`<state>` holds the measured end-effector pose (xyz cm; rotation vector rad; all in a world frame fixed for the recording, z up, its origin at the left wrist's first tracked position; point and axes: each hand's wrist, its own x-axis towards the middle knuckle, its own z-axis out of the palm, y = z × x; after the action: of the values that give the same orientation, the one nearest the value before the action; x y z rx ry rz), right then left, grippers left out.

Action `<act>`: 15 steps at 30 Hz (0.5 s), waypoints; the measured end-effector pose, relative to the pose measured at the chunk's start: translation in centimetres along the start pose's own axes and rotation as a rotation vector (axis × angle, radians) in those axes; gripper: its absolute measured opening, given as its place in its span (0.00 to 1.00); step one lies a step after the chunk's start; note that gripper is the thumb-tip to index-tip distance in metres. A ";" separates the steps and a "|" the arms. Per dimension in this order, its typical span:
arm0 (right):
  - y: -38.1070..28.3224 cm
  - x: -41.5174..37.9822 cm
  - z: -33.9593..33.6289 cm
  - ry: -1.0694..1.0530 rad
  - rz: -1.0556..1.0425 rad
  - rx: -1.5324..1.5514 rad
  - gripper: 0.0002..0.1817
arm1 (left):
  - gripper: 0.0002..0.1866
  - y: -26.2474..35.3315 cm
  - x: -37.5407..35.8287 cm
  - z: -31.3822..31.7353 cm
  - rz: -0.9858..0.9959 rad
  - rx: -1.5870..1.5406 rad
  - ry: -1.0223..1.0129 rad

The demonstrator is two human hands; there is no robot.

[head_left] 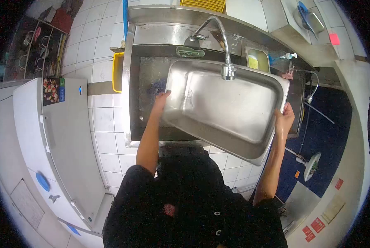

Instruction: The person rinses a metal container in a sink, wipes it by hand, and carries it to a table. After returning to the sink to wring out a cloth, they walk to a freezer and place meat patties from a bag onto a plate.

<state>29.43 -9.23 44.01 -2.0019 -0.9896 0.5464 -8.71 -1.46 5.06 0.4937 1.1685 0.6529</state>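
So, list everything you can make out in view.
Metal pan: one, silver, over the sink.
Sink: one, grey, beneath the pan.
Main faucet: one, silver, above the pan.
Green item: one, green, behind the pan.
Small container: one, silver, sink's back right.
Second faucet: one, silver, right of sink.
Bin: one, yellow, left of sink.
Crate: one, yellow, top edge.
Large appliance: one, white, left.
Round object: one, white-rimmed, right side.
Pink item: one, pink, upper right.
Red labels: several, red, lower right.
Shirt: one, black, bottom centre.
Left grip: one, bare, pan's left rim.
Right grip: one, bare, pan's right rim.
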 end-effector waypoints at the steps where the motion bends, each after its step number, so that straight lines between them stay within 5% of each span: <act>1: 2.7 1.3 -0.6 -0.011 0.004 0.013 0.09 | 0.20 1.8 -1.9 -0.1 0.044 0.020 0.050; 3: 7.3 3.3 -0.5 -0.038 0.014 0.043 0.10 | 0.14 8.6 -8.9 0.7 0.131 0.060 0.154; 5: 9.3 3.9 1.4 -0.061 0.010 0.105 0.11 | 0.24 11.1 -13.2 -0.8 0.137 0.046 0.145; 6: 10.8 4.4 2.0 -0.079 0.011 0.098 0.11 | 0.04 14.8 -16.5 1.2 0.146 -0.071 0.213; 9: 13.7 4.6 4.9 -0.094 0.045 0.114 0.12 | 0.13 14.8 -19.3 -1.6 0.202 -0.042 0.299; 11: 12.7 3.6 7.5 -0.033 0.101 0.193 0.15 | 0.05 16.6 -22.1 -1.3 0.286 -0.024 0.316; 15: 13.9 3.4 12.2 -0.029 0.257 0.518 0.21 | 0.13 21.1 -27.9 0.8 0.387 -0.059 0.403</act>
<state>29.58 -5.67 25.56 -1.6576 -0.5324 0.8744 -19.22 -5.72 38.18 0.5594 1.4406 1.1570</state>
